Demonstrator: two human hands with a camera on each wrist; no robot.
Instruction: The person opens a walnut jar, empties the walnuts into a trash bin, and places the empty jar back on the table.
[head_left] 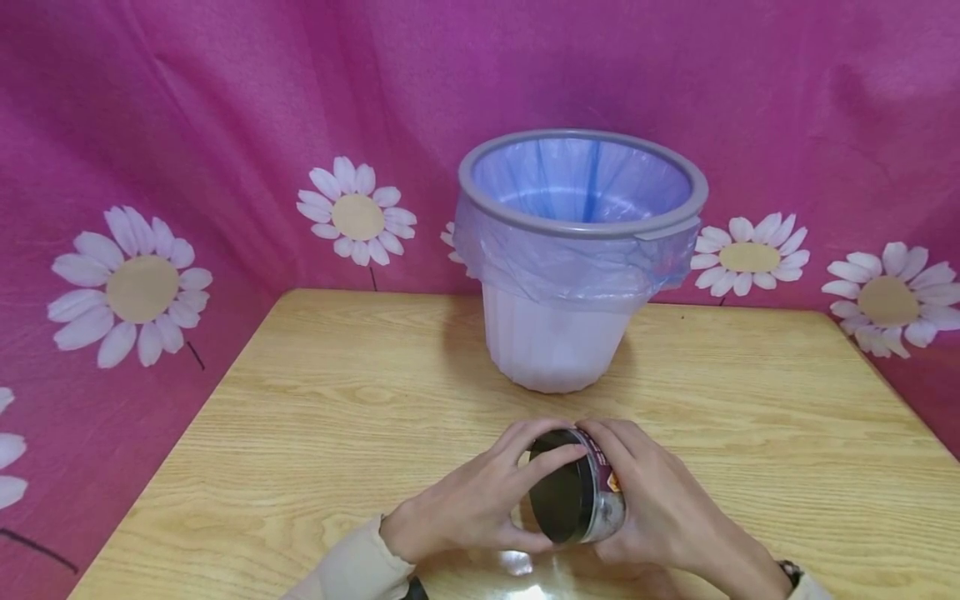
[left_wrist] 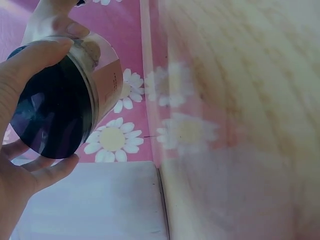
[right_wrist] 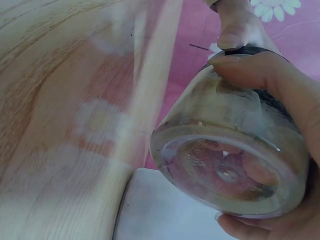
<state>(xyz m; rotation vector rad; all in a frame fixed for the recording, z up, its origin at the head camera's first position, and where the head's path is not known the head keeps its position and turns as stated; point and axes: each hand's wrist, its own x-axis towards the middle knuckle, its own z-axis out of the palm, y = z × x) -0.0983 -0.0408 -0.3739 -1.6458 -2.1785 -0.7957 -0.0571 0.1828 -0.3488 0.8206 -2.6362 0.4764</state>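
Observation:
A clear jar [head_left: 606,515] with a dark lid [head_left: 558,500] is held on its side above the near part of the table. Its lid faces left, and a dark red label wraps the body. My left hand [head_left: 480,500] grips the lid's rim, thumb and fingers spread around it. Around the body curls my right hand [head_left: 663,500]. In the left wrist view, the glossy lid [left_wrist: 50,105] sits on the jar. The right wrist view shows the jar's thick clear base [right_wrist: 225,175], with fingers visible through it.
Behind the hands, a white bin [head_left: 555,342] with a grey rim and translucent bluish liner [head_left: 555,267] stands on the wooden table [head_left: 337,400]. A magenta cloth [head_left: 420,75] printed with white daisies hangs at the back and left.

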